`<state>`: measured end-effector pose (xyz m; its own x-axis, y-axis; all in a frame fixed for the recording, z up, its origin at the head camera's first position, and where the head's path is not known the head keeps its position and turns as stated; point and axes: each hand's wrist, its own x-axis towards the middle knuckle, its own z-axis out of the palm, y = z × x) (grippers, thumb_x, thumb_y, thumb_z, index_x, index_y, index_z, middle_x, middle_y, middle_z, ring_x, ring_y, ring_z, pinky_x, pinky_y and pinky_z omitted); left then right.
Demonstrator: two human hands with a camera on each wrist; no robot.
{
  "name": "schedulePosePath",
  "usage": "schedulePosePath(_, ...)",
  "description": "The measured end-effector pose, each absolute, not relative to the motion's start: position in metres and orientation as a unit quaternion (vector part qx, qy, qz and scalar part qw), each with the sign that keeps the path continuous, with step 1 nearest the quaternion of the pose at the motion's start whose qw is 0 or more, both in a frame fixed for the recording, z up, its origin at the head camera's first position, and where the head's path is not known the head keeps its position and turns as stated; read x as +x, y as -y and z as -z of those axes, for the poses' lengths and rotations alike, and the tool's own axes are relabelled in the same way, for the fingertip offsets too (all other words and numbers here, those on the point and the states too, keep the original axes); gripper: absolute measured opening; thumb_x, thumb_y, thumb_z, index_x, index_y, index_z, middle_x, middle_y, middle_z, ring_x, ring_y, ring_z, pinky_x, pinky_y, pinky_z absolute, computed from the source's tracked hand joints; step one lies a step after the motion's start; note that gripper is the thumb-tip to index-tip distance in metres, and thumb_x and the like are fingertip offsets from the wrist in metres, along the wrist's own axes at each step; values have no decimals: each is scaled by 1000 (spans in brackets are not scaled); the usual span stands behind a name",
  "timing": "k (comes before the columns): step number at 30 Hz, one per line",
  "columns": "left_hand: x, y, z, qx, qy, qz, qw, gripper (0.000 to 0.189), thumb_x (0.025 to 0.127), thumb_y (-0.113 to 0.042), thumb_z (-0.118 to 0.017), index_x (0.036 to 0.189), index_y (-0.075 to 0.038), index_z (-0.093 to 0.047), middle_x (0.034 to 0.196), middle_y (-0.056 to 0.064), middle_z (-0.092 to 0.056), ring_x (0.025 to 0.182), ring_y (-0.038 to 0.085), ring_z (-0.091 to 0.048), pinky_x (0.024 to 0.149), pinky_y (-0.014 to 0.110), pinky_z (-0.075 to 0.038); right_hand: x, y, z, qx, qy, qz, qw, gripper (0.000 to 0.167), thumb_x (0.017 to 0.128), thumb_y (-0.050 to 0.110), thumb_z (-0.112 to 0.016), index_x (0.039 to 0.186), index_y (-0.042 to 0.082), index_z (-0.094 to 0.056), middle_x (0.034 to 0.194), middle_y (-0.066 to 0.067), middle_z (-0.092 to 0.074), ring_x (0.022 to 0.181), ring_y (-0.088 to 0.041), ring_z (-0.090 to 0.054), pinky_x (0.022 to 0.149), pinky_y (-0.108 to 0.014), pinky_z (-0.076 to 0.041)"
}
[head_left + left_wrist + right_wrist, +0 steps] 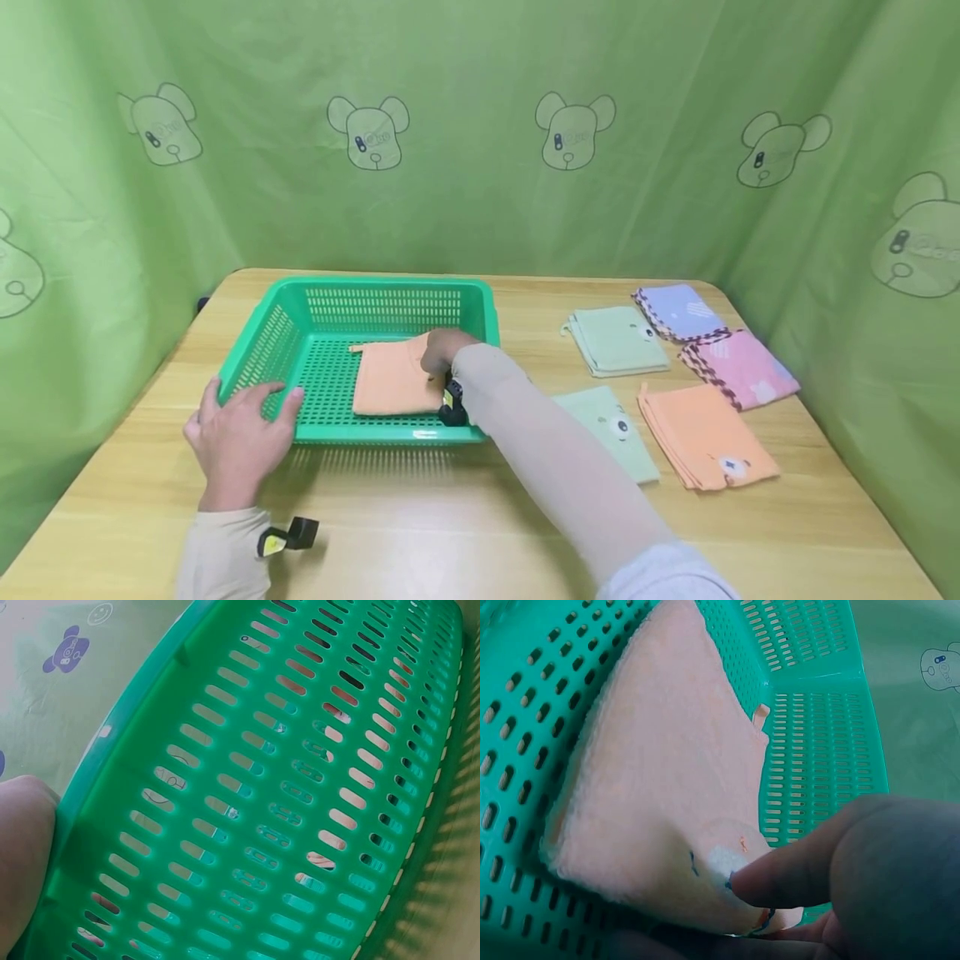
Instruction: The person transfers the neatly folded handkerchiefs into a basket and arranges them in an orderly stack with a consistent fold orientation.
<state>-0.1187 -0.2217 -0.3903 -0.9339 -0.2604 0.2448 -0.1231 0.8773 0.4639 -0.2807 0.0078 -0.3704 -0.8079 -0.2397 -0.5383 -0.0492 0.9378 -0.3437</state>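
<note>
A green plastic basket [360,432] with slotted walls stands on the table's left half. My left hand [243,433] holds its near left corner at the rim; the left wrist view shows that hand [26,847] beside the rim. Inside the basket, my right hand [446,350] pinches a folded orange towel [393,379] at its right end. In the right wrist view the thumb presses on the towel's [652,765] embroidered face patch, with other fingers under the edge. The towel lies low over the basket floor, its small loop pointing left in the head view.
Right of the basket lie more folded towels: a mint one [618,342], another mint one [611,433] partly behind my right forearm, an orange one [708,437], a pink one [742,367] and a blue one [682,311]. A green curtain [465,217] surrounds the wooden table [390,533].
</note>
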Motion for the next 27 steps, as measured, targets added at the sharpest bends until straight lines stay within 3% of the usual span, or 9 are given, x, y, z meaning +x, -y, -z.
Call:
schedulePosePath(4, -119, 222, 391, 100, 957, 227, 153, 58, 97, -56, -42, 124, -8, -61, 132, 25, -55, 138, 53, -14, 98, 72, -13, -281, -7, 371, -74, -937, 165, 300, 19, 95, 6, -46, 111, 1, -56, 83, -10, -50, 48, -11, -21, 46, -25, -23)
schedulePosePath(9, -119, 222, 391, 99, 956, 228, 154, 58, 98, -56, -42, 124, -8, -61, 131, 26, -55, 138, 54, -14, 98, 72, -13, -283, -8, 372, -77, -935, 185, 293, 15, 95, 6, -45, 95, 1, -59, 67, -5, -39, 47, -12, -21, 45, -26, -23)
schedulePosePath(13, -120, 223, 391, 99, 957, 228, 151, 59, 98, -57, -41, 125, -8, -61, 132, 26, -54, 138, 54, -13, 99, 72, -12, -283, -9, 370, -69, -933, 205, 288, 16, 97, 7, -44, 93, 2, -58, 68, -6, -41, 46, -13, -23, 44, -27, -24)
schedulePosePath(19, -120, 223, 390, 103, 957, 226, 148, 59, 98, -57, -41, 125, -9, -61, 132, 26, -54, 138, 53, -13, 99, 72, -12, -283, -8, 369, -75, -939, 206, 264, 20, 96, 8, -47, 109, 0, -60, 94, -12, -56, 47, -12, -30, 44, -26, -30)
schedulePosePath(27, -120, 222, 390, 101, 958, 226, 146, 58, 98, -56, -41, 125, -8, -61, 133, 26, -54, 138, 54, -13, 99, 72, -11, -281, -9, 365, -76, -940, 231, 238, 45, 95, 6, -50, 140, 1, -46, 132, -15, -52, 42, -13, -41, 39, -26, -38)
